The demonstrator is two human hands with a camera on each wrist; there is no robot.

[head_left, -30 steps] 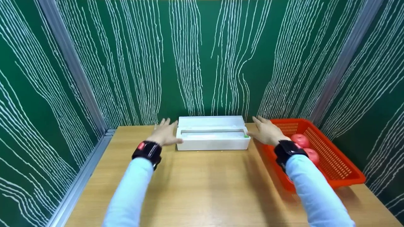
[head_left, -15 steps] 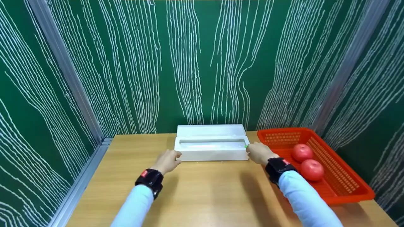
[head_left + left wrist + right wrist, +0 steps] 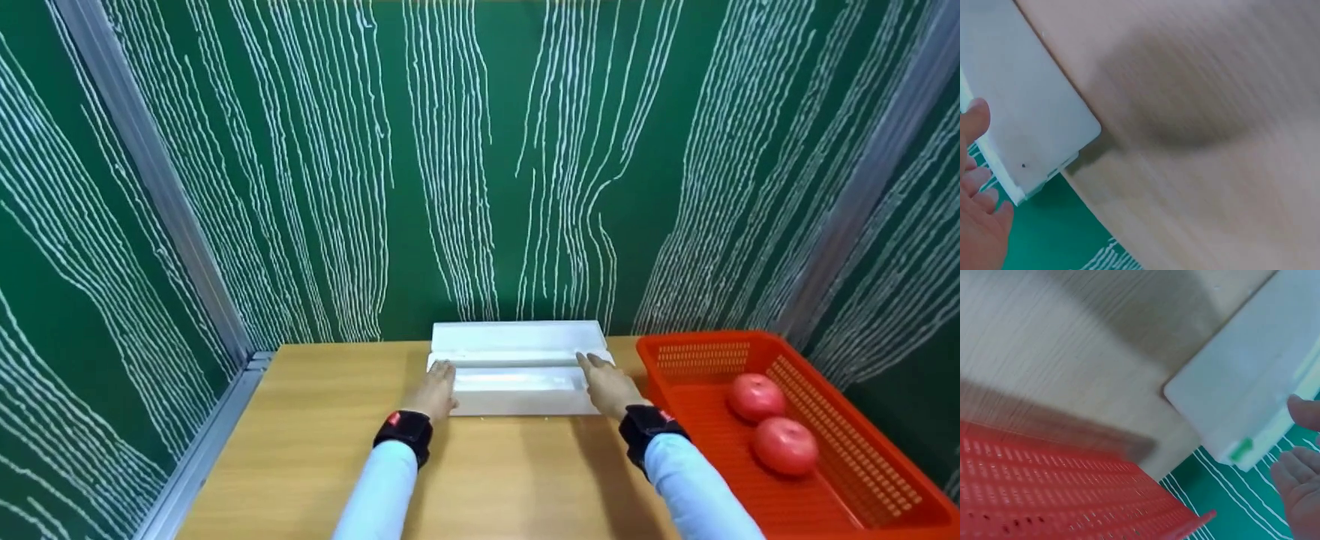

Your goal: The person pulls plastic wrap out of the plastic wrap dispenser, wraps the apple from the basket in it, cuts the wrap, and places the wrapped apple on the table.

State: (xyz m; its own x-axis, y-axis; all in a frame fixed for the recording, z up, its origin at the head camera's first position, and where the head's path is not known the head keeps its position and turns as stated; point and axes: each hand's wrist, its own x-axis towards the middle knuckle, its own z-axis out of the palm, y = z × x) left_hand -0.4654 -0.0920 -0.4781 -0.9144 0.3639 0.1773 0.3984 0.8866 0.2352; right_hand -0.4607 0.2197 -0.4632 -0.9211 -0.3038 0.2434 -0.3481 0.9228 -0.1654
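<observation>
A long white box (image 3: 517, 401) stands at the back of the table, its lid (image 3: 517, 336) raised along the rear edge and a roll-like shiny strip in its opening. My left hand (image 3: 435, 391) is at the box's left end, fingers relaxed, the thumb (image 3: 977, 119) overlapping the box's front in the left wrist view. My right hand (image 3: 611, 386) reaches over the right end with its fingers extended toward the opening. A small green piece (image 3: 1241, 449) sits on the box's right end in the right wrist view. Neither hand is closed around anything.
An orange-red plastic basket (image 3: 720, 457) stands at the right, close to my right forearm. In it lie two red round fruits (image 3: 785, 445), like tomatoes or apples. A green wall (image 3: 525, 225) with white wavy lines rises just behind the wooden table (image 3: 315, 450).
Both hands were spread beside the box, then lower with fingers bent. Now they have come inward over its two ends. The head view has shifted, and the box and basket appear lower.
</observation>
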